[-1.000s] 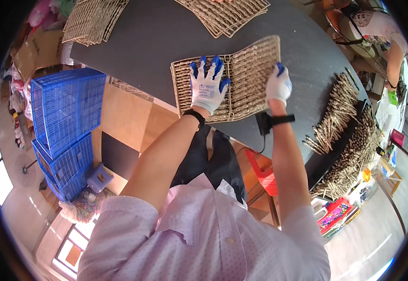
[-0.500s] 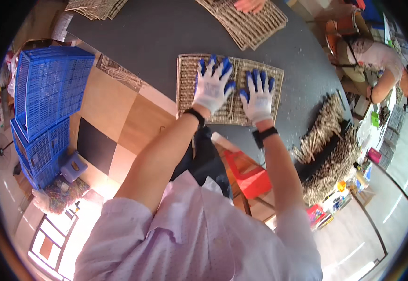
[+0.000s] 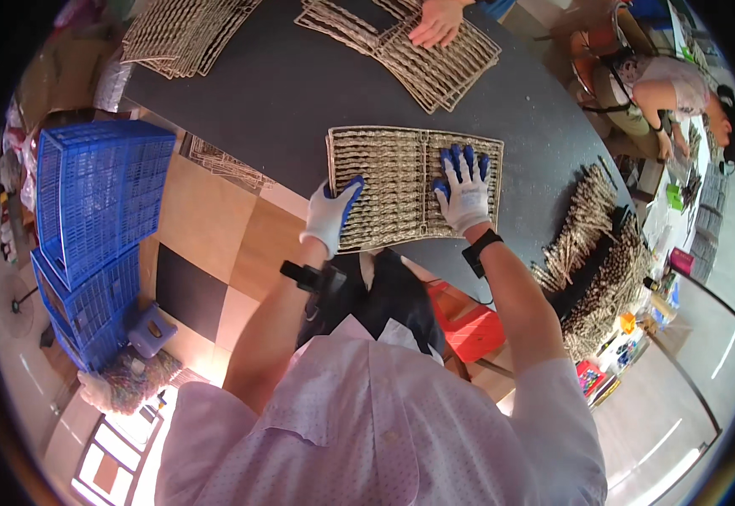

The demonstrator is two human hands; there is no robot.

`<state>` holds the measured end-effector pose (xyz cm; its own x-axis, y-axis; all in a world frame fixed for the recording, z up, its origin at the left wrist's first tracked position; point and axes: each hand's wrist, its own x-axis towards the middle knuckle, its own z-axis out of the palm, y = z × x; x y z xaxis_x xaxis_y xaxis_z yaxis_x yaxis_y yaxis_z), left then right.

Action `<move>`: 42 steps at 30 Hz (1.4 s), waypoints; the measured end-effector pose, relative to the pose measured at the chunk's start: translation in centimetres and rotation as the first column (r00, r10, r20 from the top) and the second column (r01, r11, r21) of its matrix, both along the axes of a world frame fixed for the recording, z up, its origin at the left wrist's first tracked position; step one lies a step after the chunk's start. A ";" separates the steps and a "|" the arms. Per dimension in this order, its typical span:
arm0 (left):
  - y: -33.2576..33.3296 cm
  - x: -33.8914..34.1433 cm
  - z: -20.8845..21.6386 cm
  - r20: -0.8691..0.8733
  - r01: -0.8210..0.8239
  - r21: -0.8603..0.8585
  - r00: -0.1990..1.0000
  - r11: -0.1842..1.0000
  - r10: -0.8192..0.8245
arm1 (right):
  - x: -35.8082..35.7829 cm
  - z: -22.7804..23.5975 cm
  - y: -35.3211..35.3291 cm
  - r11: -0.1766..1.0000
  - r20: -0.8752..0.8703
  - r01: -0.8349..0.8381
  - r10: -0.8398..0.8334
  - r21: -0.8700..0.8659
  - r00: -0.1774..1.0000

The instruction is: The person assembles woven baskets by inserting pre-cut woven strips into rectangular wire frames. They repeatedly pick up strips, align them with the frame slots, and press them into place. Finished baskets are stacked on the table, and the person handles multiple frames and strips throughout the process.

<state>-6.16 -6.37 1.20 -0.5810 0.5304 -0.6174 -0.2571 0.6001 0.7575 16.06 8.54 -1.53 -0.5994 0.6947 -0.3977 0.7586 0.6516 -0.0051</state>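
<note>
A rectangular woven panel of twisted brown cord on a wire frame lies on the dark table in front of me. A bar runs down its middle. My left hand, in a white glove with blue-coated fingers, grips the panel's left edge; part of its fingers is hidden by the panel's rim. On the panel's right half rests my right hand, gloved the same way, palm down with the fingers spread.
Another person's bare hand touches similar woven panels at the table's far side. More panels are stacked at far left. Bundles of twisted cord lie right. Blue crates stand left; a red stool is below the table.
My left hand has moved from lying flat on the panel to its left edge. The right hand stays flat on the panel. The other person's hand has shifted on the far panels.
</note>
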 end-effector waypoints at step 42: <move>1.5 2.9 10.2 -0.570 0.460 0.195 0.772 0.866 -0.282 | -1.5 5.1 5.0 0.933 0.211 -0.312 0.347 -0.181 0.914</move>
